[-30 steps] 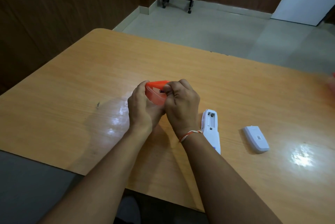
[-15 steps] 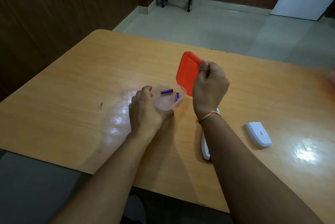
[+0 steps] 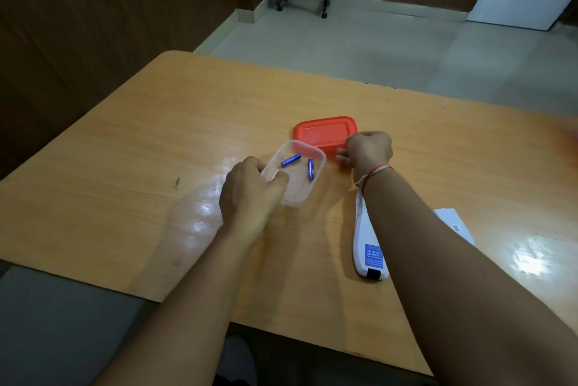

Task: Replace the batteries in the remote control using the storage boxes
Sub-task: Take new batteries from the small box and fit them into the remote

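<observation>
Half a second ago the right hand [image 3: 369,148] was holding the orange lid [image 3: 323,132] up on edge above the box; now the lid is lying flat on the wooden table [image 3: 156,141], and the right hand's curled fingers are still gripping its near right corner. The left hand [image 3: 250,191] is staying where it was, its fingers curled around the near left rim of the clear plastic box [image 3: 297,195], which is sitting open on the table just in front of and to the left of the lid. Inside the box two blue batteries are lying loose: one battery [image 3: 291,160] slanting near the far wall, the second battery [image 3: 310,169] lying lengthwise by the right wall (both just beyond the left fingertips, untouched). The white remote control [image 3: 366,245] is lying back up on the table, partly hidden beneath the right forearm, well apart from the box. Its white battery cover [image 3: 453,223] is peeking out on the far side of that forearm.
</observation>
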